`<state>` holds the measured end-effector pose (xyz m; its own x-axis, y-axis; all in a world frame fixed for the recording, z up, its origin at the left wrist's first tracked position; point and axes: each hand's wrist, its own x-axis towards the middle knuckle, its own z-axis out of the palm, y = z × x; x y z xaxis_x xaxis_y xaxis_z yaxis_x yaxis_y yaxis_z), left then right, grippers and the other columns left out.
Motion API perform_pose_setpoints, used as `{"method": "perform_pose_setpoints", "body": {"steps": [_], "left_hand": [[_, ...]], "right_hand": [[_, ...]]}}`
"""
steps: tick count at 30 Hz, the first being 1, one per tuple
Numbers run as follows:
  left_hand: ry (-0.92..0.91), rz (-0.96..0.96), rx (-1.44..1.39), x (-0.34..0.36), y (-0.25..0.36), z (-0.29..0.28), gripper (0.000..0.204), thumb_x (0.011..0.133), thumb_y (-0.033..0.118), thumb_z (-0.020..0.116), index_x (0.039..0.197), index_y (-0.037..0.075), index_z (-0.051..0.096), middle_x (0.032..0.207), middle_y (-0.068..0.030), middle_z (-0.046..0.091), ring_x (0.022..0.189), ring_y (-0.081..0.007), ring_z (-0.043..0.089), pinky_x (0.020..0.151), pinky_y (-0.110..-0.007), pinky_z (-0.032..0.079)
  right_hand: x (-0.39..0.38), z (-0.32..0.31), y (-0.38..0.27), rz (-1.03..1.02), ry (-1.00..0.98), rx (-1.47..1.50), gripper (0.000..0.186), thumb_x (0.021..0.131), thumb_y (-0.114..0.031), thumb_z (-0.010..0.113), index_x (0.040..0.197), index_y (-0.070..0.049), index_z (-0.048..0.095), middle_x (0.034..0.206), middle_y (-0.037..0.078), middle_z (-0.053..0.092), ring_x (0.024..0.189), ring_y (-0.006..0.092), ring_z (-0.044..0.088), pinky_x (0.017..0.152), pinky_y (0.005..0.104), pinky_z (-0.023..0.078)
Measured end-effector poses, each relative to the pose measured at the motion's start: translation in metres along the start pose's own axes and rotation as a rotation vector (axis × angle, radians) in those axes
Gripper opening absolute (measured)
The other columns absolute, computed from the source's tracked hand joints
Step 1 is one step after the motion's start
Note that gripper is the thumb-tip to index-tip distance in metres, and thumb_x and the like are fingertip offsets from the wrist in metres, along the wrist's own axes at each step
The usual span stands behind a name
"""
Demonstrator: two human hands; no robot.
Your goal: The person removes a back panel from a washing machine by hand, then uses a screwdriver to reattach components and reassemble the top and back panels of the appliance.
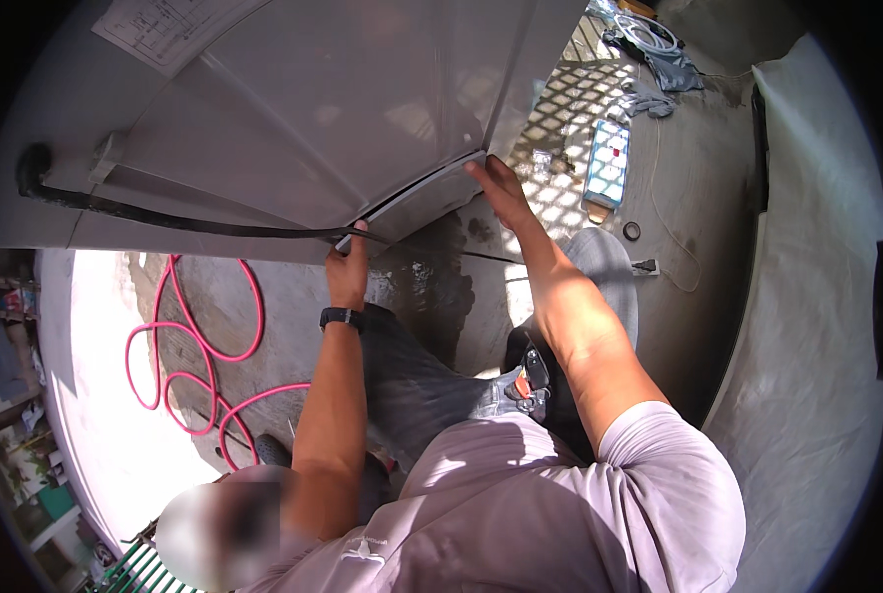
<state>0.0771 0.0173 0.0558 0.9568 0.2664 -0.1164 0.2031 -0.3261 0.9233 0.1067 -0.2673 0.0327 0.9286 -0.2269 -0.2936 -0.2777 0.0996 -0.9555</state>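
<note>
A large grey metal panel (pixel 303 109), with a paper diagram sheet (pixel 145 25) at its top left, fills the upper middle. My left hand (pixel 348 252) has its fingers wrapped round the left end of a pale narrow metal strip (pixel 421 208) along the panel's lower edge, thumb on top. My right hand (pixel 499 188) grips the same strip at its right end. A long black flexible strip or cable (pixel 194 227) runs across the panel toward my left hand; its far end past that hand is hard to make out.
Pink hose (pixel 258 306) lies looped on the concrete at left. To the right are a blue-and-white box (pixel 607 163), a black tape roll (pixel 631 231), gloves (pixel 649 104) and coiled white hose (pixel 644 33). A grey sheet-covered surface (pixel 797 247) borders the right; a green rack (pixel 130 563) stands bottom left.
</note>
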Motion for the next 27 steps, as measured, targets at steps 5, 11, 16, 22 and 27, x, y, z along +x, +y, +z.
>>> {"method": "perform_pose_setpoints", "body": {"steps": [5, 11, 16, 22, 27], "left_hand": [[-0.113, -0.072, -0.054, 0.005, -0.019, -0.004, 0.066, 0.089, 0.050, 0.071, 0.123, -0.006, 0.061, 0.118, -0.0174, 0.065, 0.107, -0.0249, 0.060, 0.096, -0.036, 0.045], [-0.141, -0.275, -0.072, 0.012, -0.049, -0.012, 0.065, 0.089, 0.051, 0.072, 0.120, -0.005, 0.063, 0.102, -0.0116, 0.067, 0.089, -0.0172, 0.056, 0.083, -0.034, 0.046], [-0.130, -0.167, -0.041, 0.020, -0.048, -0.004, 0.066, 0.086, 0.058, 0.071, 0.106, -0.003, 0.059, 0.093, -0.0077, 0.056, 0.081, -0.0168, 0.051, 0.074, -0.031, 0.041], [-0.132, -0.192, -0.021, 0.023, -0.042, -0.005, 0.071, 0.088, 0.052, 0.072, 0.127, -0.006, 0.057, 0.119, -0.0155, 0.063, 0.108, -0.0222, 0.058, 0.098, -0.034, 0.043], [-0.193, -0.458, -0.003, 0.015, -0.007, -0.002, 0.074, 0.085, 0.058, 0.073, 0.117, -0.008, 0.063, 0.095, -0.0093, 0.064, 0.092, -0.0185, 0.058, 0.090, -0.033, 0.046]], "right_hand": [[0.020, -0.015, 0.022, -0.034, -0.025, -0.114, 0.070, 0.085, -0.047, 0.076, 0.133, 0.000, 0.055, 0.128, 0.012, 0.061, 0.120, 0.0213, 0.055, 0.101, 0.0334, 0.043], [0.020, -0.002, 0.031, -0.063, -0.071, 0.009, 0.066, 0.089, -0.047, 0.071, 0.135, -0.002, 0.054, 0.132, 0.012, 0.057, 0.125, 0.0220, 0.048, 0.108, 0.0353, 0.035], [0.027, -0.009, 0.035, -0.054, -0.072, 0.026, 0.065, 0.088, -0.046, 0.072, 0.134, -0.003, 0.055, 0.131, 0.010, 0.058, 0.124, 0.0207, 0.049, 0.108, 0.0348, 0.035], [0.030, -0.005, 0.033, -0.054, -0.061, -0.028, 0.066, 0.088, -0.045, 0.072, 0.137, -0.004, 0.055, 0.133, 0.011, 0.060, 0.126, 0.0205, 0.051, 0.108, 0.0340, 0.037], [0.033, -0.002, 0.041, -0.076, 0.038, 0.020, 0.068, 0.083, -0.053, 0.075, 0.127, -0.003, 0.062, 0.120, 0.013, 0.067, 0.114, 0.0221, 0.060, 0.098, 0.0356, 0.046]]}}
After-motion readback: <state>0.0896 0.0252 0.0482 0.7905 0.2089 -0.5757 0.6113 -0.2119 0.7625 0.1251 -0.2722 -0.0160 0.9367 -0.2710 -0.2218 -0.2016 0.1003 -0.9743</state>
